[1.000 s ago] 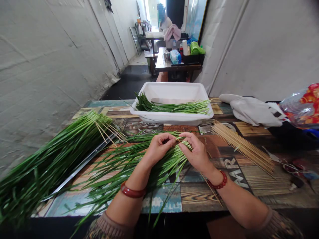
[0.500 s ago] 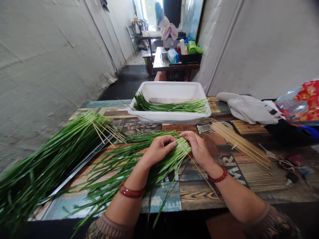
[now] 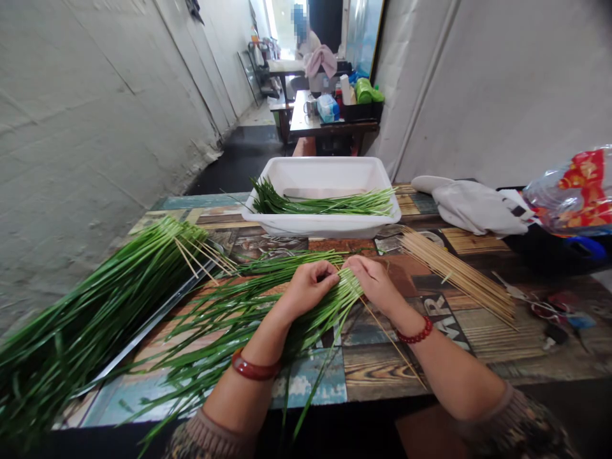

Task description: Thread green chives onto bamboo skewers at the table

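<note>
A row of green chives [image 3: 258, 331] lies across the table in front of me, leaves to the left and pale stem ends between my hands. My left hand [image 3: 310, 285] is closed in a pinch at the stems, thumb against forefinger. My right hand [image 3: 375, 284] pinches the stem ends from the other side, its fingertips partly hidden. A thin bamboo skewer [image 3: 394, 344] sticks out from under the stems towards the table's front edge. To the left lies a large pile of chives [image 3: 95, 280] with several skewers [image 3: 194, 258] poking out of its stem ends.
A white plastic tub [image 3: 325, 226] holding loose chives [image 3: 329, 205] stands behind my hands. On the right are a bundle of bamboo skewers [image 3: 459, 277], scissors [image 3: 511, 290], keys [image 3: 554, 335] and a pale cap [image 3: 473, 204]. A metal strip [image 3: 148, 328] borders the left pile. A person sits far back.
My right hand's fingers have drawn together and lowered onto the stem ends, closer to my left hand. The whole view has shifted slightly.
</note>
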`<control>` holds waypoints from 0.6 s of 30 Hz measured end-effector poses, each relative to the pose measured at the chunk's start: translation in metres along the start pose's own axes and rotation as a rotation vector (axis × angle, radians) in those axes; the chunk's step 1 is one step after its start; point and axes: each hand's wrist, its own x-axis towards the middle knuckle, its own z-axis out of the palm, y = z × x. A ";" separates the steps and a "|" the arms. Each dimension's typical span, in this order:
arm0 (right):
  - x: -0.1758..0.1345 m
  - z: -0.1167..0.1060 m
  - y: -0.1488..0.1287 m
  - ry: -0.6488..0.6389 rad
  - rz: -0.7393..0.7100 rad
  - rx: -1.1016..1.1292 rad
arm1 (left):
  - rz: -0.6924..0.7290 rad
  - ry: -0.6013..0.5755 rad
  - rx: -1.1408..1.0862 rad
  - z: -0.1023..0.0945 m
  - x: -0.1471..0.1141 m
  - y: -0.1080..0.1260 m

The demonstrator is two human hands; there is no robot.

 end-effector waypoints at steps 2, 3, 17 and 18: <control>0.003 -0.004 0.005 -0.077 0.010 -0.053 | 0.007 -0.010 0.001 -0.002 0.001 -0.002; 0.004 -0.006 0.007 -0.118 0.019 -0.093 | 0.007 0.013 -0.003 -0.004 0.001 -0.004; 0.003 -0.022 0.009 -0.335 -0.013 -0.271 | 0.136 0.089 0.448 -0.011 0.008 -0.028; 0.004 -0.023 0.007 -0.342 -0.015 -0.265 | 0.152 0.062 0.472 -0.010 0.008 -0.028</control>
